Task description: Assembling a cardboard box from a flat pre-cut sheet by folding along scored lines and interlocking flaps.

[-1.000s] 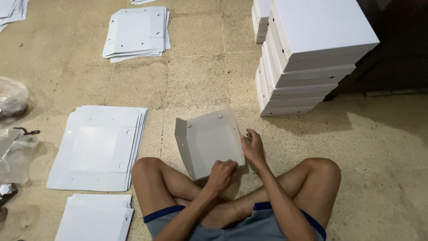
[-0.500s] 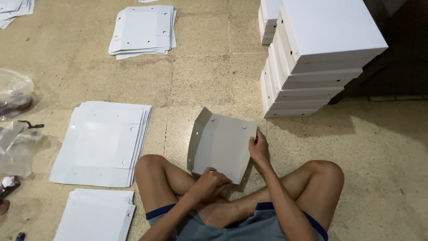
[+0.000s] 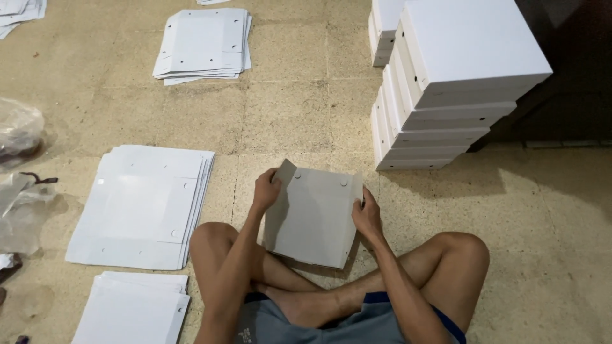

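Observation:
I sit cross-legged on the floor and hold a grey cardboard box blank (image 3: 312,213) upright in front of my legs. My left hand (image 3: 266,189) grips its upper left flap. My right hand (image 3: 368,215) grips its right edge. The blank has small round holes near its top and its side flaps are bent toward me.
A pile of flat white blanks (image 3: 143,204) lies at my left, another (image 3: 134,309) nearer me, and a third (image 3: 204,43) farther off. A stack of finished white boxes (image 3: 446,83) stands at the right. Clear plastic bags (image 3: 19,165) lie at the far left. The floor is beige tile.
My left hand rose from the blank's lower edge to its upper left flap. The blank turned to face me squarely and its flaps are folded in.

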